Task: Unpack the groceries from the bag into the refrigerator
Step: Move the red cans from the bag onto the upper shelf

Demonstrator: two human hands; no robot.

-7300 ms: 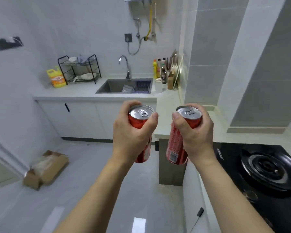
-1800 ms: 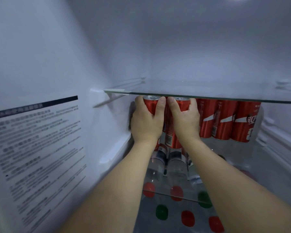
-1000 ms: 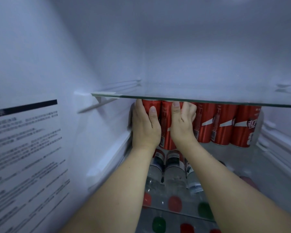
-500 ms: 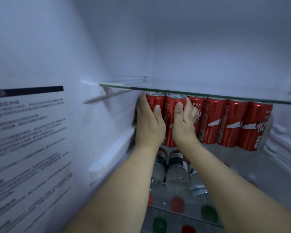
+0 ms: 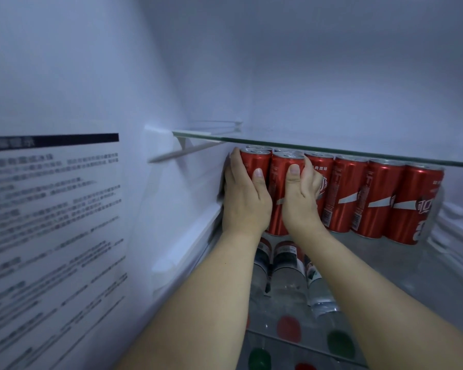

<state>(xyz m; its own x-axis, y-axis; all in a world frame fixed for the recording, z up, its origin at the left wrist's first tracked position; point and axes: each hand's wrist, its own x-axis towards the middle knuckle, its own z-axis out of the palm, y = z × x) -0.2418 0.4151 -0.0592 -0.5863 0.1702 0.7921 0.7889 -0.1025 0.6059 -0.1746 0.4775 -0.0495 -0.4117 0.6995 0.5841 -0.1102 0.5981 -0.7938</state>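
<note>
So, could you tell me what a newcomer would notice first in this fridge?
A row of red cans stands under the glass shelf. The left hand and right hand each grip a can at the row's left end. A printed label covers the left wall.

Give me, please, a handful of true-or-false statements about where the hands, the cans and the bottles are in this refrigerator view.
1. The left hand grips the leftmost red can. True.
2. The right hand holds a water bottle. False: it grips the second red can.
3. The row of red cans stands upright under the glass shelf. True.
4. The glass shelf above the cans is loaded with bottles. False: nothing shows on it.
5. Clear water bottles lie below the cans' level. True.
6. The printed label is on the refrigerator's right wall. False: it is on the left wall.
</note>
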